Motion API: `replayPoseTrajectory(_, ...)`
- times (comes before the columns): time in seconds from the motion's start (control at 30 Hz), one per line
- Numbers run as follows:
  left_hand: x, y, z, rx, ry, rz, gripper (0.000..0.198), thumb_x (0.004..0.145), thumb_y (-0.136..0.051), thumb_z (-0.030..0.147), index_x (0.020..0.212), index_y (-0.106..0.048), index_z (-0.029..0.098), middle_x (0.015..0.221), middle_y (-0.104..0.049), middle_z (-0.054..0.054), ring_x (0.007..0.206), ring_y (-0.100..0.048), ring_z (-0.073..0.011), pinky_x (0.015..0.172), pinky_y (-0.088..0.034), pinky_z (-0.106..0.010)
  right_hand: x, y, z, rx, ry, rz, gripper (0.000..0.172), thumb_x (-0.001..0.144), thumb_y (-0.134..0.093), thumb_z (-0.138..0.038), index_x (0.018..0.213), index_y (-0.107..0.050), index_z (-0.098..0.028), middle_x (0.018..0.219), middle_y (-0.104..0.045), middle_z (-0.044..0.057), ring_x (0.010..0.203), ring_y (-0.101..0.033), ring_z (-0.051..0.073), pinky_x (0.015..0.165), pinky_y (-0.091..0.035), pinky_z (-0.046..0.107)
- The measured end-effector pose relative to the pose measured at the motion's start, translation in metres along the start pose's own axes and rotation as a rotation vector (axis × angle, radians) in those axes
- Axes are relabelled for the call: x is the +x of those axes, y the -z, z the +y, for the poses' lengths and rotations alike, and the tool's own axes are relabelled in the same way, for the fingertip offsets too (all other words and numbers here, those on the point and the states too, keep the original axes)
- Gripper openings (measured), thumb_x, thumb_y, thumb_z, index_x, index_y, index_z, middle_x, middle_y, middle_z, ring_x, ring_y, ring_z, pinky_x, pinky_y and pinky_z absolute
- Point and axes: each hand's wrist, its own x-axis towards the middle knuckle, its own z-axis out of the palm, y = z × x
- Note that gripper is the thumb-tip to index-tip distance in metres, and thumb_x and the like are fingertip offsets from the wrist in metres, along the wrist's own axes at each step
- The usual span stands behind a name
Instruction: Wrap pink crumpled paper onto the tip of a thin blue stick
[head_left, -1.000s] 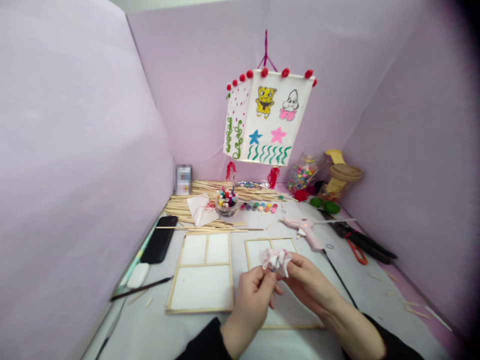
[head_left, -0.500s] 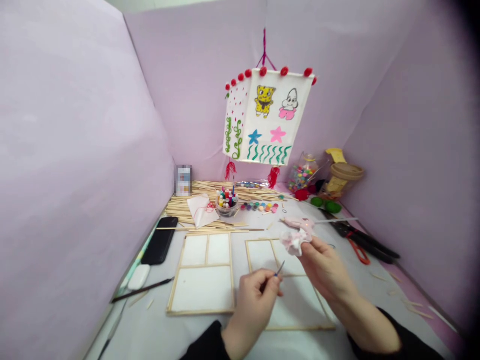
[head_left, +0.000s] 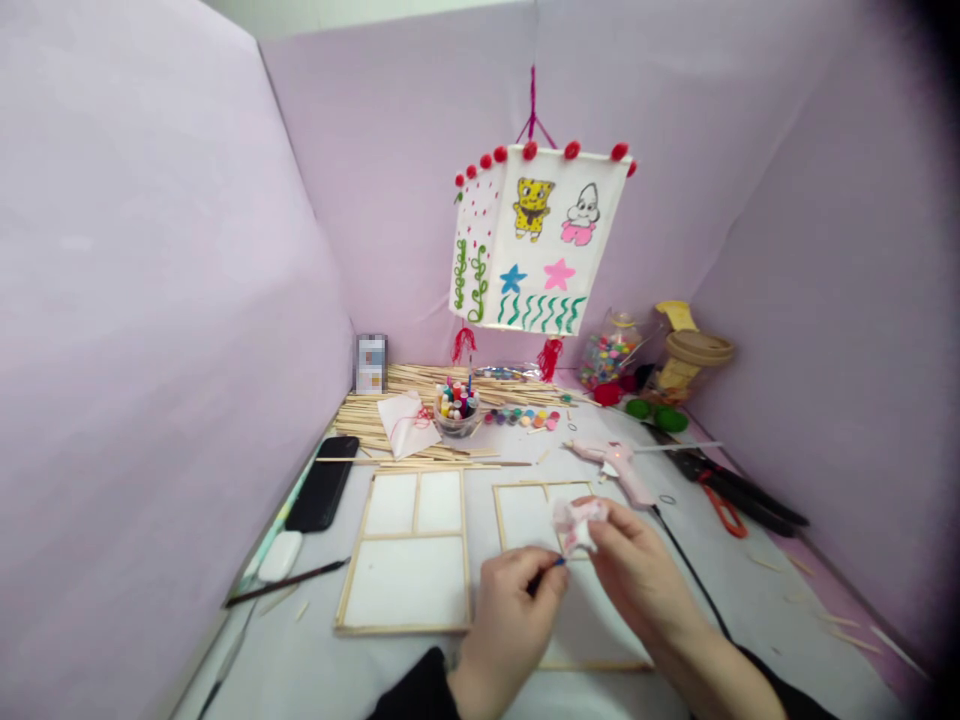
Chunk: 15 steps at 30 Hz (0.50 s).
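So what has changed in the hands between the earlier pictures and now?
The right hand brought the crumpled pink-stained white tissue back down to the thin blue-tipped brush, after lifting it away. The left hand kept pinching the brush. Both wooden-framed paper panels stayed put.

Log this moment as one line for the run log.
left hand: pinches small brush | right hand: holds crumpled tissue | under: framed panel

A blurred card (head_left: pixel 370 363) stands unreadable; the left hand (head_left: pixel 512 618) hides the brush handle.

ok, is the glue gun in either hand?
No, the glue gun lies on the table beyond the hands; the right hand holds a crumpled tissue and the left hand a thin brush.
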Motion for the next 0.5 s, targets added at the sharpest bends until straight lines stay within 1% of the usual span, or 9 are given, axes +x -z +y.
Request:
replayPoseTrajectory(0.07, -0.001, 0.000, 0.001, -0.015, -0.011, -0.008, 0.019, 0.086, -0.056, 0.023, 0.079, -0.072, 0.016, 0.070, -0.070, -0.006, 0.065, -0.061, -0.0145, 0.062, -0.043, -0.024, 0.005, 0.009, -0.005, -0.003, 0.071, 0.052, 0.025, 0.087, -0.088, -0.039, 0.095, -0.074, -0.020, 0.085, -0.060, 0.006, 0.083, -0.057, 0.023, 0.077, -0.051, 0.028)
replayPoseTrajectory(0.1, -0.002, 0.000, 0.001, -0.032, -0.010, -0.013, 0.020, 0.087, -0.055, 0.024, 0.079, -0.072, 0.016, 0.070, -0.070, -0.006, 0.064, -0.061, -0.0144, 0.061, -0.043, -0.024, 0.007, 0.012, -0.006, -0.010, 0.075, 0.045, 0.026, 0.087, -0.089, -0.039, 0.095, -0.074, -0.020, 0.084, -0.059, 0.006, 0.084, -0.057, 0.024, 0.079, -0.051, 0.029)
replayPoseTrajectory(0.13, -0.002, 0.000, 0.001, -0.055, -0.006, -0.021, 0.022, 0.088, -0.054, 0.026, 0.079, -0.071, 0.015, 0.069, -0.070, -0.006, 0.063, -0.060, -0.0141, 0.060, -0.043, -0.024, 0.007, 0.014, -0.007, -0.016, 0.057, 0.018, 0.027, 0.087, -0.089, -0.039, 0.096, -0.074, -0.019, 0.084, -0.059, 0.006, 0.083, -0.057, 0.024, 0.080, -0.051, 0.030)
replayPoseTrajectory(0.2, -0.002, 0.000, 0.001, -0.101, 0.001, -0.037, 0.026, 0.090, -0.052, 0.029, 0.079, -0.071, 0.015, 0.068, -0.070, -0.006, 0.059, -0.058, -0.0132, 0.058, -0.042, -0.023, 0.004, 0.011, -0.006, -0.014, -0.022, -0.079, 0.031, 0.088, -0.088, -0.044, 0.095, -0.074, -0.017, 0.081, -0.058, 0.006, 0.080, -0.056, 0.025, 0.079, -0.050, 0.031)
replayPoseTrajectory(0.27, -0.002, 0.001, 0.002, -0.123, 0.010, -0.054, 0.031, 0.091, -0.050, 0.031, 0.075, -0.070, 0.015, 0.068, -0.070, -0.007, 0.057, -0.057, -0.0125, 0.056, -0.041, -0.023, -0.003, 0.004, -0.002, 0.025, -0.109, -0.201, 0.038, 0.089, -0.086, -0.051, 0.092, -0.074, -0.015, 0.078, -0.057, 0.006, 0.073, -0.055, 0.023, 0.072, -0.050, 0.030)
replayPoseTrajectory(0.33, -0.001, 0.002, 0.004, -0.113, 0.022, -0.067, 0.035, 0.092, -0.049, 0.033, 0.068, -0.068, 0.015, 0.066, -0.069, -0.007, 0.056, -0.056, -0.0123, 0.056, -0.040, -0.023, -0.009, -0.004, 0.002, 0.062, -0.149, -0.267, 0.041, 0.088, -0.085, -0.054, 0.092, -0.073, -0.015, 0.078, -0.056, 0.006, 0.067, -0.053, 0.021, 0.063, -0.048, 0.027)
replayPoseTrajectory(0.37, -0.001, 0.003, 0.005, -0.103, 0.026, -0.076, 0.037, 0.091, -0.049, 0.033, 0.066, -0.068, 0.015, 0.064, -0.068, -0.006, 0.056, -0.056, -0.0123, 0.055, -0.040, -0.023, -0.010, -0.007, 0.003, 0.066, -0.143, -0.258, 0.040, 0.088, -0.086, -0.052, 0.094, -0.074, -0.015, 0.081, -0.057, 0.007, 0.066, -0.053, 0.020, 0.061, -0.048, 0.025)
replayPoseTrajectory(0.4, -0.001, 0.003, 0.006, -0.095, 0.028, -0.085, 0.037, 0.091, -0.049, 0.032, 0.065, -0.068, 0.015, 0.062, -0.067, -0.006, 0.056, -0.056, -0.0125, 0.056, -0.039, -0.023, -0.010, -0.008, 0.002, 0.065, -0.118, -0.220, 0.037, 0.088, -0.087, -0.049, 0.096, -0.074, -0.016, 0.084, -0.058, 0.007, 0.067, -0.053, 0.019, 0.061, -0.048, 0.024)
replayPoseTrajectory(0.5, 0.000, 0.003, 0.006, -0.100, 0.042, -0.097, 0.032, 0.089, -0.051, 0.030, 0.068, -0.069, 0.015, 0.060, -0.066, -0.005, 0.057, -0.057, -0.0129, 0.057, -0.039, -0.023, -0.003, -0.002, -0.004, 0.045, 0.007, -0.060, 0.032, 0.085, -0.090, -0.044, 0.098, -0.075, -0.020, 0.096, -0.060, 0.008, 0.080, -0.057, 0.022, 0.070, -0.051, 0.026)
